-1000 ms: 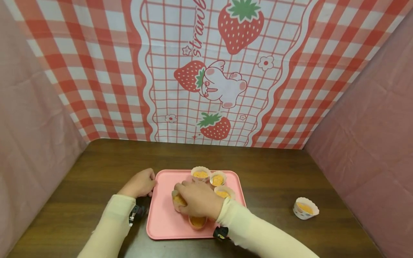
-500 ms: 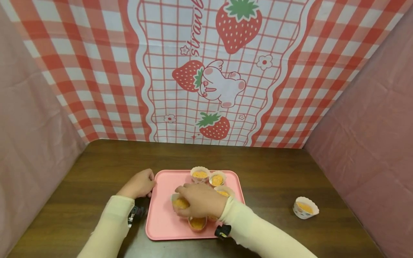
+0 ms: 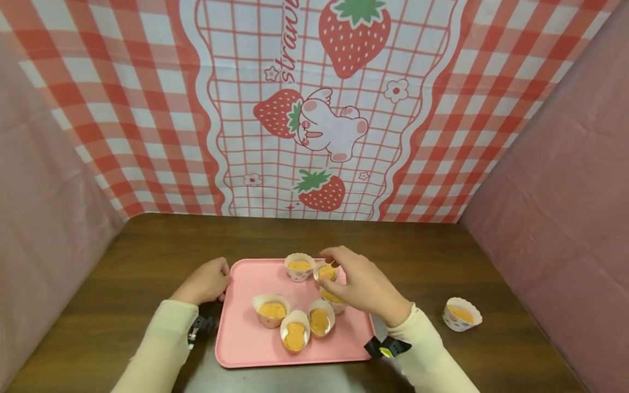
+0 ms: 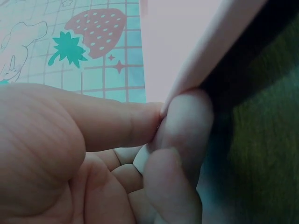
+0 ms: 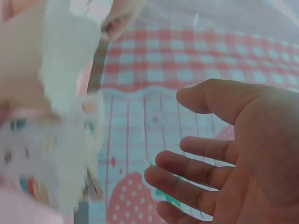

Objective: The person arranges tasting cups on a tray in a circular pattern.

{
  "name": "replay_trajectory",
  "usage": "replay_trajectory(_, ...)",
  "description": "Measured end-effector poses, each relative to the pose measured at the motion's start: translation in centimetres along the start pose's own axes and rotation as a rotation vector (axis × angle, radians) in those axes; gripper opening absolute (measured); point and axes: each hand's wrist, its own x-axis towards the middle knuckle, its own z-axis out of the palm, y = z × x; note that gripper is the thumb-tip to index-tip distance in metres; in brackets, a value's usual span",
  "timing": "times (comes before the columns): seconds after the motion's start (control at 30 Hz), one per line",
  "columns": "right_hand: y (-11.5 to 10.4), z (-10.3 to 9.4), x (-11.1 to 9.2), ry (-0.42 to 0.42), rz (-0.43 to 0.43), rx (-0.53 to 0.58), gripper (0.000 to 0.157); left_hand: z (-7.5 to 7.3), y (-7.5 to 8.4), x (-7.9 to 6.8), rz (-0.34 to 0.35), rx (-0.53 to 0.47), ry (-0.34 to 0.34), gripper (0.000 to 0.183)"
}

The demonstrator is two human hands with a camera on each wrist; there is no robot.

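Note:
My left hand (image 3: 205, 281) pinches the left rim of a pink tray (image 3: 238, 333) between thumb and finger, as the left wrist view shows up close. Several small cupcakes in paper cups stand on the tray. My right hand (image 3: 366, 284), fingers spread and holding nothing, hovers over its back right part. Beneath its fingers is a cupcake (image 3: 326, 273), partly hidden, with another cupcake (image 3: 332, 296) just in front. A cupcake (image 3: 271, 311) sits near the tray's middle, and two more lean close together at the front. In the right wrist view a blurred patterned cup (image 5: 37, 158) appears at left.
One cupcake (image 3: 461, 314) stands apart on the brown wooden table (image 3: 417, 256), right of the tray. A strawberry-print checked cloth (image 3: 314, 120) hangs behind the table. Pink drapes (image 3: 550, 180) close off both sides.
My right hand has let go of the cupcake near the tray's middle and moved right and back, uncovering the front cupcakes. My left hand stays at the tray's rim.

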Motion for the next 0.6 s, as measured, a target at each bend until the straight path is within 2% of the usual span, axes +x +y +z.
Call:
replay_trajectory(0.23, 1.8, -2.0, -0.8, 0.16, -0.013, -0.05, 0.05, 0.1, -0.3, 0.1, -0.024, -0.004, -0.008, 0.01)
replay_trajectory(0.43, 1.9, -2.3, -1.1, 0.132, 0.014, -0.1, 0.052, 0.1, -0.2, 0.0, -0.038, 0.005, -0.017, 0.011)
replay_trajectory(0.6, 1.9, -2.4, -1.2, 0.128, 0.058, -0.124, 0.056, 0.1, 0.2, 0.1, -0.01, 0.016, -0.007, 0.011)
